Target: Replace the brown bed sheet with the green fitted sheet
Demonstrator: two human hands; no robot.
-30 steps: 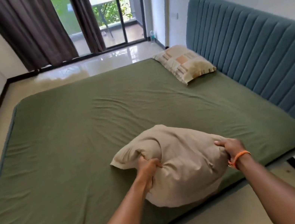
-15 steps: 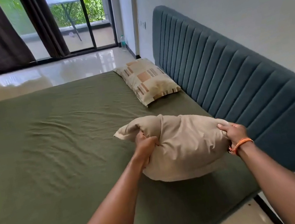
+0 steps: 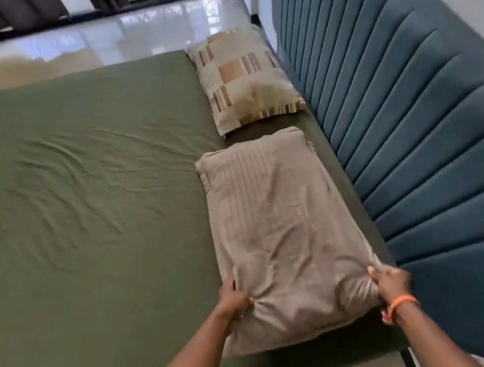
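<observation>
The green fitted sheet (image 3: 84, 211) lies stretched over the whole mattress, up to the blue padded headboard (image 3: 417, 120), with loose wrinkles near its middle. It looks like thin, limp, light cloth, best taken by an elastic corner or smoothed flat-handed. A plain beige pillow (image 3: 279, 235) rests on it beside the headboard, just short of the patterned pillow (image 3: 243, 76). The left hand (image 3: 234, 301) pinches the beige pillow's near left corner; the right hand (image 3: 391, 283), with an orange wristband (image 3: 401, 304), grips the corner nearest the headboard.

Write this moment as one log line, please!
both hands: left, right grip plain beige pillow | lying on green fitted sheet | beside blue padded headboard
</observation>
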